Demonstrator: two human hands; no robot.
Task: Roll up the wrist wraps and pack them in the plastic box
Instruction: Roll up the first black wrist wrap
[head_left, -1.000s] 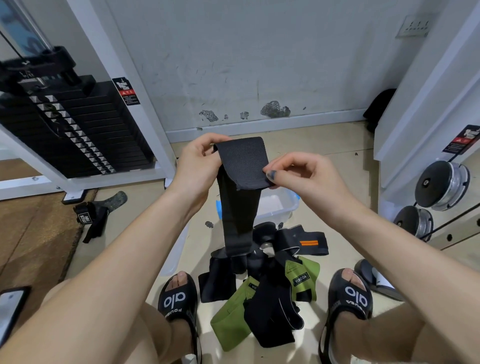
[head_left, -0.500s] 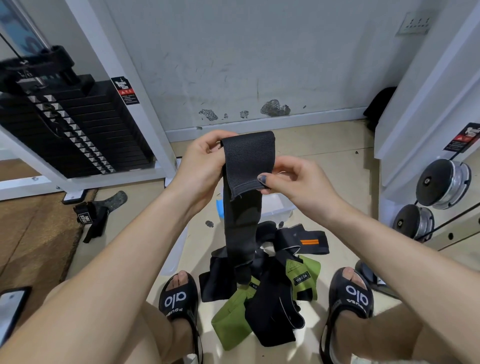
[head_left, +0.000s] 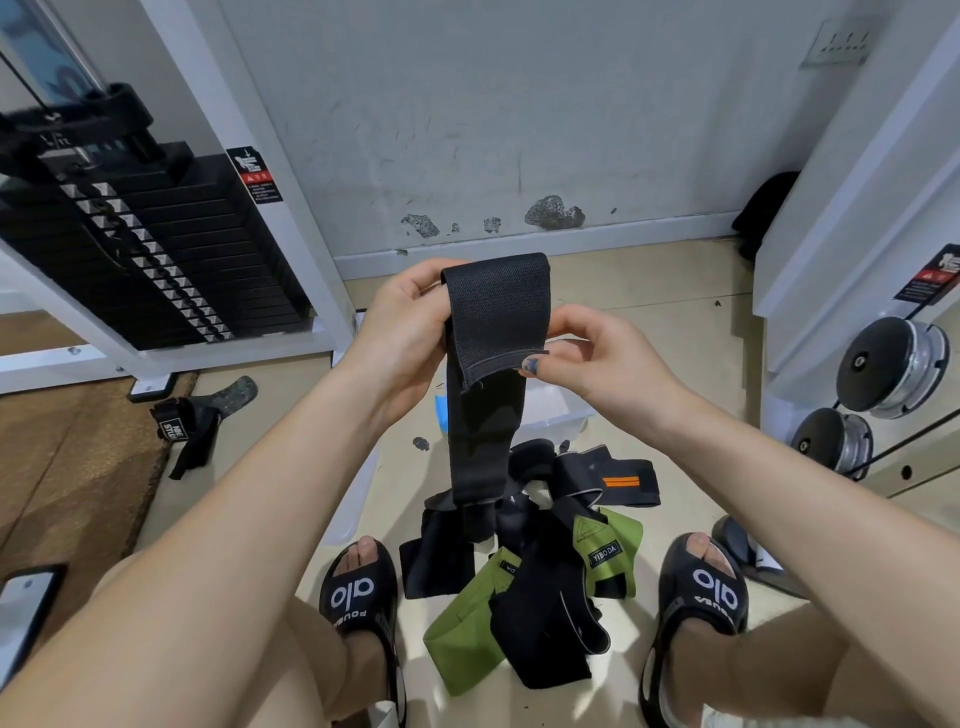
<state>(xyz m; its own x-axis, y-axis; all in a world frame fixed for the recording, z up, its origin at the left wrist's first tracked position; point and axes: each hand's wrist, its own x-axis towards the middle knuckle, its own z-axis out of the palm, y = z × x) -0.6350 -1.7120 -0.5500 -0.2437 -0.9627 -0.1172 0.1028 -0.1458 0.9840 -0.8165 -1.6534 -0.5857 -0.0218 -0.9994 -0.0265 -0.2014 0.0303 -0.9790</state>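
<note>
1. Black wrist wrap (head_left: 491, 364) hangs at the centre of the frame, held up above the floor. Its top end is folded over toward the camera, the stitched edge of the flap lying across the strap; the long tail drops to the pile below.
2. Left hand (head_left: 410, 332) grips the wrap's left edge at the fold, fingers curled behind it and thumb in front.
3. Right hand (head_left: 587, 353) pinches the lower right corner of the folded flap between thumb and forefinger; the remaining fingers are curled.
4. Pile of wraps (head_left: 530, 561) lies on the floor between the feet, lower centre: black straps, two green ones (head_left: 467, 623), one marked with orange stripes (head_left: 621, 480). All unrolled.
5. Plastic box (head_left: 556, 415) sits on the floor behind the hanging wrap, largely hidden by it; contents cannot be told.
6. Black sandals (head_left: 358, 597) are on both feet, flanking the pile.
7. Another black strap (head_left: 192, 426) lies apart at centre left, by the mat's edge.
8. Weight stack (head_left: 135, 249) stands upper left; round weight plates (head_left: 893, 364) at right edge; a phone (head_left: 26, 613) at lower left.
</note>
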